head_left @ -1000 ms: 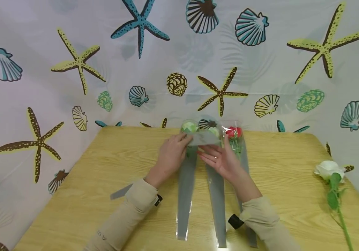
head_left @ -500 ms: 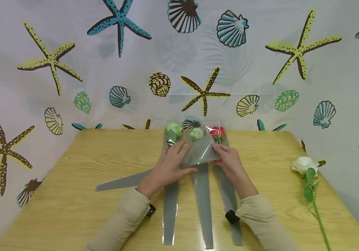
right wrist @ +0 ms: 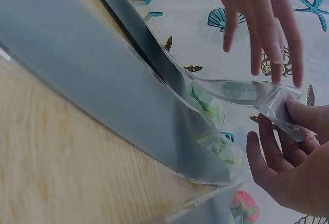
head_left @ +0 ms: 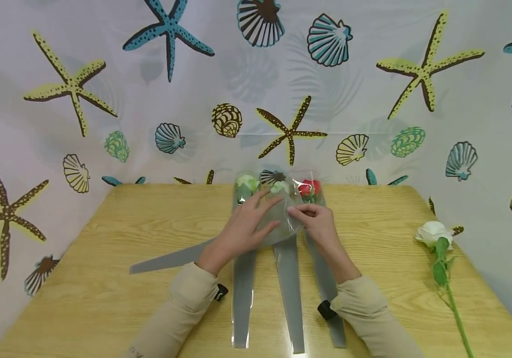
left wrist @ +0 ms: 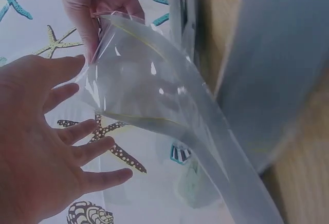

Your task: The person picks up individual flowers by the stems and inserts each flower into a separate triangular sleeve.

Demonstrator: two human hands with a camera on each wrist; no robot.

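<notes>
An empty tapered flower sleeve [head_left: 282, 220], grey with a clear film side, slants across the middle in the head view. Its narrow tail sticks out to the left beneath the left wrist. My right hand [head_left: 320, 226] pinches the sleeve's wide edge between thumb and fingertips. My left hand [head_left: 240, 228] has its fingers spread over the wide part. From the left wrist, the sleeve's mouth [left wrist: 136, 75] gapes apart, with the left fingers straight beside the film. Behind lie two pale green roses [head_left: 247, 184] and a red rose [head_left: 309, 188], each in its own grey sleeve.
On the right of the wooden table [head_left: 372, 238] lies an unwrapped white rose [head_left: 435, 233] with a long green stem. A curtain [head_left: 184, 99] printed with shells and starfish hangs behind the table's far edge.
The sleeve has been turned from near edge-on to lie broad side up, its tail now further out left. The left hand went from gripping the sleeve to spread fingers; the right now pinches its edge.
</notes>
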